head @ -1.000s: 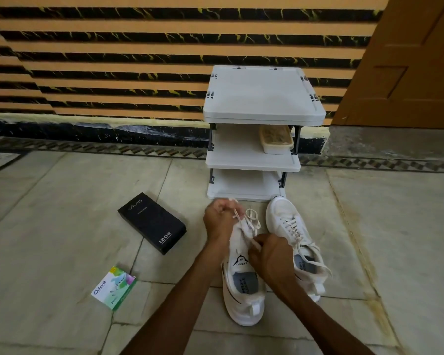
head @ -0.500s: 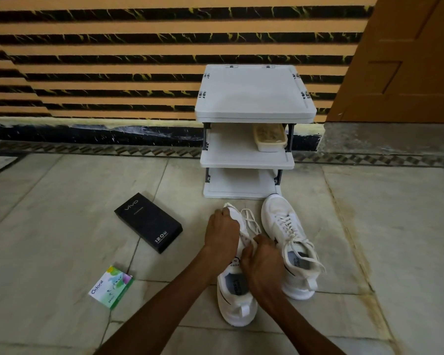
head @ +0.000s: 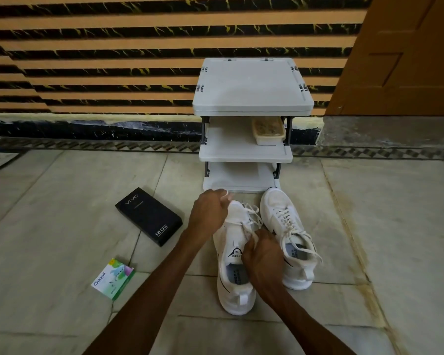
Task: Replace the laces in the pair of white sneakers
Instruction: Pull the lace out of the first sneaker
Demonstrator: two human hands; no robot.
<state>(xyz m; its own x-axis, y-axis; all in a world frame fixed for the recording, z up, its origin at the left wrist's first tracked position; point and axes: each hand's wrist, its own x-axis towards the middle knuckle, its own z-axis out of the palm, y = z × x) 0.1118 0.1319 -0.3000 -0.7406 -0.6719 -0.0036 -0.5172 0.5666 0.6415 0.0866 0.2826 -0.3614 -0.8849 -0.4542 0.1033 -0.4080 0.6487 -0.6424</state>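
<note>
Sneakers sit side by side on the tiled floor (head: 62,226), toes toward a small white shelf rack (head: 251,83). The left sneaker (head: 237,301) is under both hands, and the right sneaker (head: 277,203) lies just beside it with its lace threaded through the eyelets and loose ends trailing over the collar. The left hand (head: 210,213) is curled over the toe of the left sneaker and grips it, pinning it to the floor; whether it also holds a lace end I cannot tell. The right hand (head: 263,257) is closed on the lace (head: 251,213) near the tongue, pinching a strand, with loosened loops lying across the front of the shoe. The step looks like unthreading the old lace, and the task seems early, since neither shoe is stripped yet. To do it well, hold the toe down so the shoe does not skid and work the lace out one crossing at a time from the top. Pull along the line of each eyelet rather than yanking, which could snag the tip or fray the fabric. A black phone box (head: 149,216) and a small green box (head: 113,279) lie well apart on the left; a tub (head: 268,131) stands on the rack's middle shelf.
</note>
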